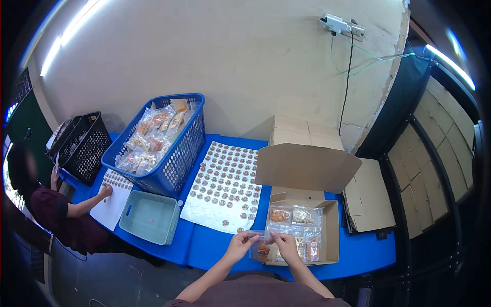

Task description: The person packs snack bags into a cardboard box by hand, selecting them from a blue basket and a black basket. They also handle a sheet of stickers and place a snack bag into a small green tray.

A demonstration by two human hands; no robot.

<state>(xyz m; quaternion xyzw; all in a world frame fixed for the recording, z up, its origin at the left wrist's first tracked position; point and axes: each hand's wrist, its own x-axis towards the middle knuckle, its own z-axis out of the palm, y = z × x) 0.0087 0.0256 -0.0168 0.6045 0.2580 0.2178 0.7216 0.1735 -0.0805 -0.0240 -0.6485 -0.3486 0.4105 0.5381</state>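
My left hand pinches the top edge of a small clear packet with orange-brown contents and a round label. The packet hangs at the near left corner of an open cardboard box. My right hand has its fingers closed at the packet's upper right edge, over the box. Inside the box lie several clear packets, among them one with orange pieces and one with whitish pieces. The box's lid stands raised behind it.
A sheet of round stickers lies left of the box. Beyond it are a blue basket of packets, a green tray and black baskets. A co-worker touches another sticker sheet. Flattened cardboard lies right.
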